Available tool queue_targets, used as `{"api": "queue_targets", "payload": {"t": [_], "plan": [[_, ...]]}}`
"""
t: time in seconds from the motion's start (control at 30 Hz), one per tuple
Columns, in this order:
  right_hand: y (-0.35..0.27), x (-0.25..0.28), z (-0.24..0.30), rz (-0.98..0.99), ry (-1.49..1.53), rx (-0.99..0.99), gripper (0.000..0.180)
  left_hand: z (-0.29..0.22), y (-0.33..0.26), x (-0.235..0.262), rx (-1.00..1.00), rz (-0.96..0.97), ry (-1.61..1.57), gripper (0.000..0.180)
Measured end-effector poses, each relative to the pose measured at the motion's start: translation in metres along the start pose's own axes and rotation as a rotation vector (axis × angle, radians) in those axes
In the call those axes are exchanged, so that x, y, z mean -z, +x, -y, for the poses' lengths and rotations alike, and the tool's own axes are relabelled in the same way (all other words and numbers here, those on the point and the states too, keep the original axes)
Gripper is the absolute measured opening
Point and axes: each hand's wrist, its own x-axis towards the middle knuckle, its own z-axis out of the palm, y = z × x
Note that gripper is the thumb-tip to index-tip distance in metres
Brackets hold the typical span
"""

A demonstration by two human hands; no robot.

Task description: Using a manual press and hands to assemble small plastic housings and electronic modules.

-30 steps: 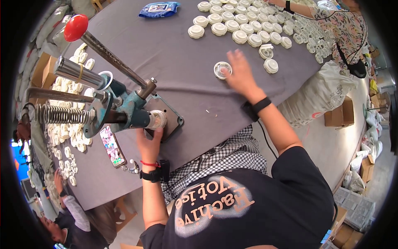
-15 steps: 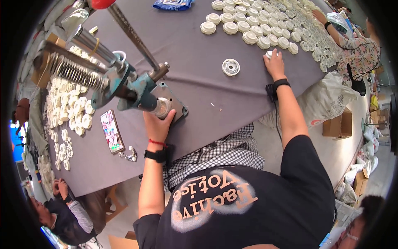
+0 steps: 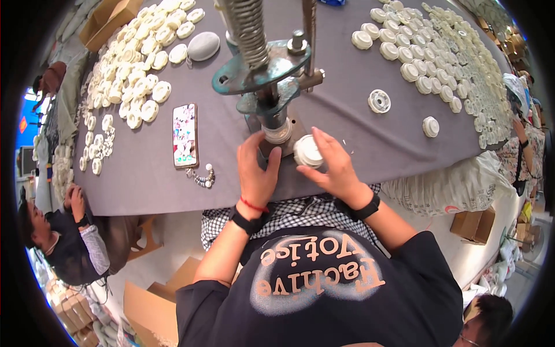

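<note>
Slippage could drop the white round case (image 3: 308, 151) against the press (image 3: 283, 63), since the right hand (image 3: 332, 165) appears to hold only its edge. The case lies between that hand's curved thumb and fingers, to the right of the left hand (image 3: 258, 170), whose parted thumb and fingers are just beside the round piece (image 3: 278, 133) in the press, contact unclear.

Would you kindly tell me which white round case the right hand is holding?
The white case just right of the press, gripped by the right hand; the grouped cases lie on the table.
</note>
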Motion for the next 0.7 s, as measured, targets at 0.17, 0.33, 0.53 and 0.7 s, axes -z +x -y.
{"api": "queue_targets", "payload": {"t": [0.17, 0.33, 0.53, 0.7], "plan": [[0.011, -0.029, 0.023, 0.072, 0.158, 0.083, 0.080, -0.012, -0.022, 0.008, 0.541, 0.304, -1.022, 0.049], [0.017, -0.018, 0.026, 0.155, 0.011, 0.220, 0.069, -0.019, -0.011, 0.021, 0.685, 0.367, -1.127, 0.047], [0.017, -0.017, 0.022, 0.106, 0.169, -0.199, 0.043, -0.011, -0.007, 0.020, 0.924, 0.544, -1.324, 0.045], [0.054, -0.039, 0.020, 0.020, 0.430, -0.690, 0.033, -0.012, 0.009, 0.014, 0.486, 0.283, -0.305, 0.045]]}}
